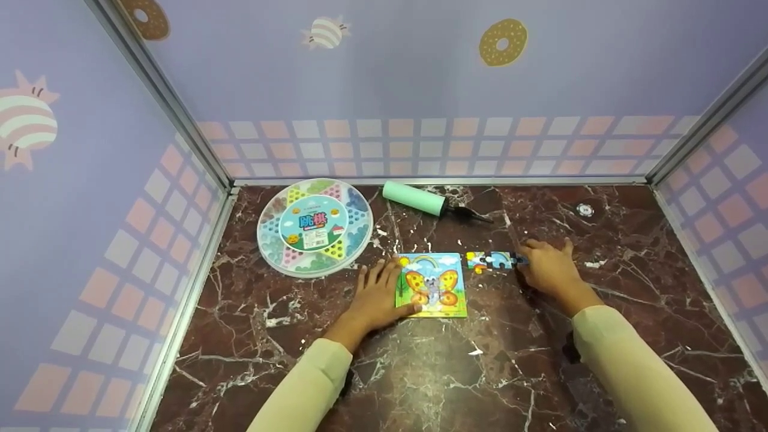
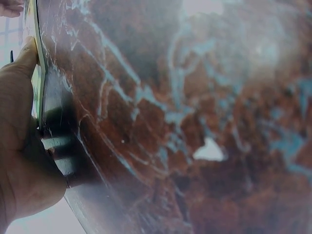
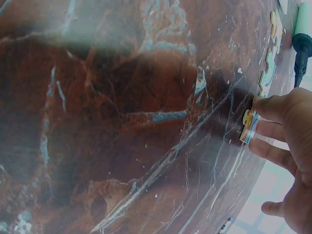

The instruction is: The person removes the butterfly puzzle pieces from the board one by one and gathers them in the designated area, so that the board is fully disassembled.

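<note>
A square jigsaw puzzle [image 1: 441, 270] with a butterfly picture lies flat on the dark marble-patterned surface. Over its left edge rests my left hand [image 1: 378, 297], fingers stretched out and thumb on the lower left part; the left wrist view shows that thumb along the puzzle's edge [image 2: 41, 73]. To the right, two loose puzzle pieces [image 1: 478, 260] [image 1: 500, 260] lie in a short row. At the row's right end my right hand [image 1: 549, 268] pinches another puzzle piece [image 3: 247, 127] between thumb and fingertips, low at the surface. Its fingers partly cover that piece.
A round Chinese checkers box [image 1: 354, 225] lies at the back left. Behind the puzzle is a mint-green cylinder [image 1: 414, 198] with a black end. A small round chip [image 1: 585, 209] lies at the back right. Patterned walls [image 1: 420, 72] close off the back and both sides.
</note>
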`<state>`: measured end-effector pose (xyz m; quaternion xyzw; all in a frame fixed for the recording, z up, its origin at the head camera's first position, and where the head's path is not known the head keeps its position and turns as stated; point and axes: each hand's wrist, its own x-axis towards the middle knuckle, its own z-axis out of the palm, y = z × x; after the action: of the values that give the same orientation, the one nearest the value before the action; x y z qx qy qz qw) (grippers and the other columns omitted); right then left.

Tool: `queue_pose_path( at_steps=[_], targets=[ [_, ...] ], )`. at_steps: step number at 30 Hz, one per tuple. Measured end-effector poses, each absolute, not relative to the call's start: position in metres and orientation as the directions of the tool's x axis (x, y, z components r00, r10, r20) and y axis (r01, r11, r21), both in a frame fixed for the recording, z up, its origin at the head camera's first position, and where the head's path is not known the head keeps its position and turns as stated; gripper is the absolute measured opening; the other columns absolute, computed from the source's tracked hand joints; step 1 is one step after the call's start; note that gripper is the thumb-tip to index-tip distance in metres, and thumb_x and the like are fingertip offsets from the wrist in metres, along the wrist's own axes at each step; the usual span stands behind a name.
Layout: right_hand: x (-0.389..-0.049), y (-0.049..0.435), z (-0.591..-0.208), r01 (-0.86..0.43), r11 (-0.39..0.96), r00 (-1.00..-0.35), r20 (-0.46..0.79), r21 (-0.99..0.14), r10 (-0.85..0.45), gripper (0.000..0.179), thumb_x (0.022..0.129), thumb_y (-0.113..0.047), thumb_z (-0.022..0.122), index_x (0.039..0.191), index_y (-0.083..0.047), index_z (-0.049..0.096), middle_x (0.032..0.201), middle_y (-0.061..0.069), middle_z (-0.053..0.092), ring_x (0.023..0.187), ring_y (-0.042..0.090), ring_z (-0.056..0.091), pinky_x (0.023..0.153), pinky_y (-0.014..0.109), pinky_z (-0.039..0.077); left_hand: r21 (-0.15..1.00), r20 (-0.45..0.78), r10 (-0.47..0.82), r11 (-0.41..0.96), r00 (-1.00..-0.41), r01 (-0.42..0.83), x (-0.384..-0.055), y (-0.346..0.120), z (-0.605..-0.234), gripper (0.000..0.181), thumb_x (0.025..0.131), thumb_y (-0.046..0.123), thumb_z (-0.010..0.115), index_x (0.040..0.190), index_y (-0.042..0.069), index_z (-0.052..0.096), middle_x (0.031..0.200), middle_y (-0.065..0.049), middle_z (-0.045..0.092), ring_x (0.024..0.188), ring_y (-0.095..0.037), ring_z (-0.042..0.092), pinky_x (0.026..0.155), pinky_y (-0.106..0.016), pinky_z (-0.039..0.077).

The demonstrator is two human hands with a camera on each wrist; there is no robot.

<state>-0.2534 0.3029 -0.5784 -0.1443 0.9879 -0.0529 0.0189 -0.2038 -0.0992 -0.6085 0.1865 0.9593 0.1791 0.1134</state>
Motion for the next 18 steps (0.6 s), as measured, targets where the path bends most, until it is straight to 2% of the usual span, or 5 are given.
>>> queue_pose_path(
  at_steps=[7, 12, 18],
  targets=[
    [-0.250, 0.304, -0.581, -0.284, 0.953, -0.957, -0.030, -0.103, -0.288, 0.040, 0.102, -0.019, 0.072, 0.139, -0.003, 0.073, 0.145, 0.024, 0.066, 0.136, 0.050, 0.064, 0.116, 0.096, 0.023, 0.398, -0.149, 0.394, 0.863, -0.907, 0.310, -0.204, -0.098, -0.610, 0.104, 0.102, 0.075, 0.061, 0.175, 0.009, 0.029, 0.185, -0.011, 0.024, 0.173, -0.040, 0.018, 0.140, -0.067, 0.007],
    [-0.250, 0.302, -0.581, -0.299, 0.946, -0.954, 0.016, -0.123, -0.299, 0.039, 0.102, -0.022, 0.075, 0.136, -0.003, 0.075, 0.136, 0.020, 0.069, 0.135, 0.053, 0.062, 0.115, 0.096, 0.024, 0.400, -0.152, 0.395, 0.863, -0.906, 0.309, -0.203, -0.099, -0.609, 0.105, 0.101, 0.076, 0.061, 0.176, 0.009, 0.027, 0.186, -0.010, 0.022, 0.173, -0.040, 0.017, 0.140, -0.066, 0.006],
    [-0.251, 0.292, -0.577, -0.318, 0.940, -0.948, 0.062, -0.124, -0.312, 0.040, 0.103, -0.028, 0.074, 0.135, -0.004, 0.075, 0.138, 0.020, 0.070, 0.136, 0.050, 0.061, 0.116, 0.095, 0.024, 0.423, -0.166, 0.398, 0.855, -0.902, 0.299, -0.204, -0.099, -0.611, 0.106, 0.101, 0.072, 0.064, 0.176, 0.008, 0.025, 0.187, -0.012, 0.019, 0.174, -0.040, 0.012, 0.140, -0.066, 0.001]
  ],
)
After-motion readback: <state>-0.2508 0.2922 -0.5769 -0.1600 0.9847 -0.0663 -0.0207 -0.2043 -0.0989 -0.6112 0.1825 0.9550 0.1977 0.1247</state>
